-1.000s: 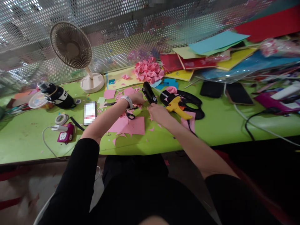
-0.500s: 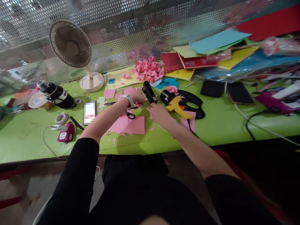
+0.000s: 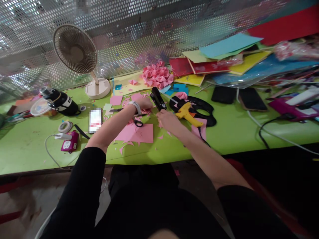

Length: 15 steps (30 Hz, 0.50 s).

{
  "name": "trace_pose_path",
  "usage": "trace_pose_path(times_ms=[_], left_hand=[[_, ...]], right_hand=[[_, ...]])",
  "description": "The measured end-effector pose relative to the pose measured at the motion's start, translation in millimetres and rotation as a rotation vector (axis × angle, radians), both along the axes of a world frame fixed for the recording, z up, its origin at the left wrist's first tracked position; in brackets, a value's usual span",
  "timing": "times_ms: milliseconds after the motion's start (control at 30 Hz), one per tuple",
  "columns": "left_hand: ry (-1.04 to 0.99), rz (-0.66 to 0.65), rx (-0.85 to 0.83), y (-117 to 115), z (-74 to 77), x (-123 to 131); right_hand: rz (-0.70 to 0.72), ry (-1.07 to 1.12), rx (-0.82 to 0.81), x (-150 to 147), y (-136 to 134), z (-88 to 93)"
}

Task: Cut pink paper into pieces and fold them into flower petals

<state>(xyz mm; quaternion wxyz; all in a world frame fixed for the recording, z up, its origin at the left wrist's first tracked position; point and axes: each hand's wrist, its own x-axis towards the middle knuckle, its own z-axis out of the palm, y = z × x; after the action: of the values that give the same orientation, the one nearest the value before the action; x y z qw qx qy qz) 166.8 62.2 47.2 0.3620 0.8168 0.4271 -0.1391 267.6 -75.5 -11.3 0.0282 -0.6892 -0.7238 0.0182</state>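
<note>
My left hand, with a white band at its wrist, is bent over pink paper scraps. Its fingers are curled and partly hidden, so what they hold does not show. Close by on the right, my right hand is closed, and a thin yellowish stick shows at its fingertips. A black stapler stands just beyond the right fingers. Below the left hand, scissors lie on a pink paper sheet. A yellow glue gun rests to the right of my right hand.
At the back is a cluster of folded pink paper. A fan, a bottle and a phone stand or lie leftward. Colored sheets, dark phones and cables occupy the right side.
The view has shifted slightly, moving the items on the right a little leftward. Both hands stay in nearly the same place and pose.
</note>
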Motion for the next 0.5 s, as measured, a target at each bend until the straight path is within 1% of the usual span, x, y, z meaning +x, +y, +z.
trace_pose_path(times_ms=[100,167,233,300,400,433,500], left_hand=[[-0.056,-0.012,-0.013,-0.2,1.0,-0.8],[-0.066,0.039,-0.027,-0.7,3.9,-2.5],[-0.068,0.100,-0.018,-0.5,9.8,-6.5],[-0.102,0.130,0.018,2.4,19.1,-14.6],[-0.240,0.181,0.081,15.6,36.8,-36.9],[-0.242,0.204,0.086,22.6,42.3,-47.1],[-0.244,0.287,0.154,39.5,50.2,-70.6]], right_hand=[[-0.022,0.014,0.008,0.2,1.6,-1.8],[-0.042,0.040,0.011,1.2,3.1,-3.7],[-0.068,0.100,0.018,3.2,4.8,-6.1],[-0.091,0.188,0.031,5.8,6.2,-8.9],[-0.124,0.315,0.064,8.9,7.5,-13.2],[-0.138,0.340,0.077,9.5,7.8,-14.5],[-0.159,0.369,0.105,10.1,8.2,-16.5]])
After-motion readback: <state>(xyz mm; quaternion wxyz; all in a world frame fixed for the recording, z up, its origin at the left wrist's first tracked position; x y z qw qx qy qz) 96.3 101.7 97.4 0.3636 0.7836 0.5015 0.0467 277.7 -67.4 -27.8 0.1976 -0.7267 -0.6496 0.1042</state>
